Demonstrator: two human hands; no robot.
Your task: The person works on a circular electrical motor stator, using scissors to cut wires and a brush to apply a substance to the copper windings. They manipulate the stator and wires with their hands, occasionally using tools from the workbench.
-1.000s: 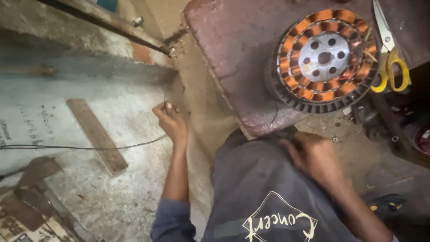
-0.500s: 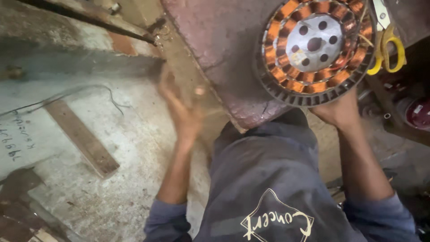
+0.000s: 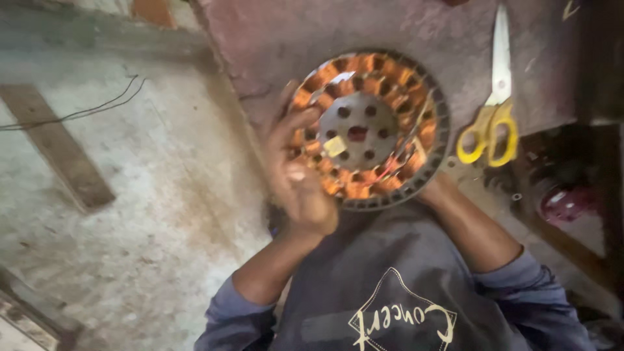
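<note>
Two bare hands work at a round motor stator (image 3: 367, 130), a ring of copper-orange coils around a grey hub pierced with holes. The left hand (image 3: 299, 185) is raised in front of the stator's left edge, blurred, fingers half curled; whether its grip has hold of anything I cannot tell. The right hand (image 3: 437, 190) sits at the stator's lower right rim, mostly hidden behind it, so how far its grip is closed I cannot tell either. Thin red and pale wire ends (image 3: 404, 153) trail across the coils on the stator's right side.

The stator lies on a worn, reddish-brown bench (image 3: 403, 32), its surface scuffed and stained, with the stator's lower rim at the bench's near edge. To the right of the stator, well apart from it, a pair of scissors (image 3: 494, 97) with yellow handles lies flat on the same bench, blades pointing away from the person. Farther right and lower than the stator, a dark red round object (image 3: 564, 203) rests in a shadowed, cluttered spot.

Left of the stator the floor (image 3: 162, 214) is rough grey concrete, dusty and patchy. A weathered wooden plank (image 3: 58, 149) lies on it at a slant, and a thin dark wire (image 3: 84, 110) runs across the concrete above the plank. Below the stator, the person's grey printed shirt (image 3: 390, 286) and blue sleeves fill the near view.
</note>
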